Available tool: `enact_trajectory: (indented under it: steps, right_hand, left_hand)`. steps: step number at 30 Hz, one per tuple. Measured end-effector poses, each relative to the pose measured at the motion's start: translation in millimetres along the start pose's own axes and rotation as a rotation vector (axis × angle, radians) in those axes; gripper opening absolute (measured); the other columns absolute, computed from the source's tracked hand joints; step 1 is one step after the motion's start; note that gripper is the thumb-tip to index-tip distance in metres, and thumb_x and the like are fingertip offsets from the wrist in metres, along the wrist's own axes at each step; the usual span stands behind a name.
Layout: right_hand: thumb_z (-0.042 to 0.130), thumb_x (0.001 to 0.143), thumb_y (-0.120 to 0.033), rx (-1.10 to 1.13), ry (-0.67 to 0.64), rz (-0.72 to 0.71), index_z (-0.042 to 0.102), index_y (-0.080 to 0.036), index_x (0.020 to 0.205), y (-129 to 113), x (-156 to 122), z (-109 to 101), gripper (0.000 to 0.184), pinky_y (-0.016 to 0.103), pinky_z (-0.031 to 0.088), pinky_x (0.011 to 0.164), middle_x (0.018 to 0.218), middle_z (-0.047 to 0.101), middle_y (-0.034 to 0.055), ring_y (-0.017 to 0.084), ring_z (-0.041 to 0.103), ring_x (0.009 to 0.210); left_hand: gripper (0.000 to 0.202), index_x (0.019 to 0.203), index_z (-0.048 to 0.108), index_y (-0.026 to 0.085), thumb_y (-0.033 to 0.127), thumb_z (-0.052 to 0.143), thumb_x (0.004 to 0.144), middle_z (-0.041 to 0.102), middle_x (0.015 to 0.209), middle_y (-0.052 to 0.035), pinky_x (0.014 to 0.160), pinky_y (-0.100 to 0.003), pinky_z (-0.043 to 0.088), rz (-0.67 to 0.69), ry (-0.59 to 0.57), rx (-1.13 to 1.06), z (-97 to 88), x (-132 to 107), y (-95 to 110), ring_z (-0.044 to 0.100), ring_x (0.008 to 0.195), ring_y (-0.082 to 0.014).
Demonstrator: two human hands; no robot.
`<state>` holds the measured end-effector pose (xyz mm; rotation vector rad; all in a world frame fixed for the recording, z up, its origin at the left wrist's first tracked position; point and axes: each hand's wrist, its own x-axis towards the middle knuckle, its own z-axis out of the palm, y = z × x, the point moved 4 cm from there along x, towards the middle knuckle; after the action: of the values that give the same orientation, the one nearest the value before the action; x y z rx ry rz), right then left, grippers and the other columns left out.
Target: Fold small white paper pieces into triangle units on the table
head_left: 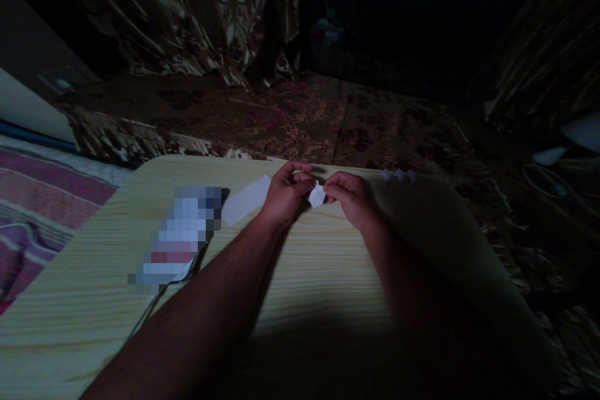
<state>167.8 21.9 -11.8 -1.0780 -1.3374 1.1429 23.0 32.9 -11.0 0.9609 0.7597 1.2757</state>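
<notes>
A small folded piece of white paper (317, 194) is pinched between both my hands above the far part of a light wooden table (94, 300). My left hand (285, 190) grips its left side with thumb and fingers closed. My right hand (349, 195) grips its right side, fingers curled. A flat white paper strip (246, 200) lies on the table just left of my left hand. Three small folded white paper pieces (398, 176) sit in a row near the far edge, right of my right hand.
A blurred, pixelated object (180, 237) lies on the table's left part with a thin cord (154, 303) running from it. Beyond the table are a patterned dark bedcover (300, 119), shiny curtains (187, 12), a striped cloth (42, 200) at left and white cables (553, 175) at right.
</notes>
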Motion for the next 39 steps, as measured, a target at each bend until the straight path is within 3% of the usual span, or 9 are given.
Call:
enact_trajectory:
  steps: [11,20,30,39]
  right_hand:
    - [0.065,0.072,-0.027,-0.048,-0.007,0.005,0.062,-0.017,0.069,-4.6,-1.3,0.6,0.011,0.024,0.037,0.053,0.054,0.055,-0.0035,0.01,0.049,0.052]
    - [0.064,0.072,-0.027,-0.051,0.013,0.004,0.062,-0.017,0.069,-5.5,-1.8,0.7,0.01,0.024,0.037,0.053,0.055,0.057,-0.003,0.01,0.05,0.052]
    - [0.064,0.072,-0.028,-0.062,-0.048,0.01,0.06,-0.017,0.068,-7.4,-2.1,1.9,0.013,0.024,0.037,0.053,0.055,0.056,-0.0033,0.01,0.048,0.052]
    - [0.065,0.072,-0.027,-0.054,-0.047,-0.004,0.061,-0.017,0.068,-6.9,-2.1,0.3,0.011,0.024,0.036,0.054,0.056,0.056,-0.0033,0.01,0.048,0.053]
  left_hand:
    - [0.039,0.095,0.052,0.02,0.012,0.073,0.063,0.061,0.062,0.0055,0.051,-0.023,0.042,0.011,-0.008,-0.01,0.2,-0.7,1.1,0.054,0.049,-0.0105]
    - [0.039,0.098,0.053,0.02,0.017,0.074,0.065,0.062,0.062,0.005,0.05,-0.022,0.042,0.042,-0.025,0.119,5.2,-4.7,2.3,0.054,0.049,-0.0099]
    - [0.046,0.1,0.051,0.019,0.015,0.076,0.061,0.064,0.065,0.0051,0.054,-0.024,0.047,-0.018,-0.091,0.0,4.9,-2.6,-0.4,0.057,0.052,-0.0107]
    - [0.043,0.098,0.054,0.019,0.014,0.076,0.062,0.064,0.065,0.0052,0.053,-0.022,0.045,0.015,-0.078,0.045,6.3,-5.2,1.0,0.057,0.051,-0.01]
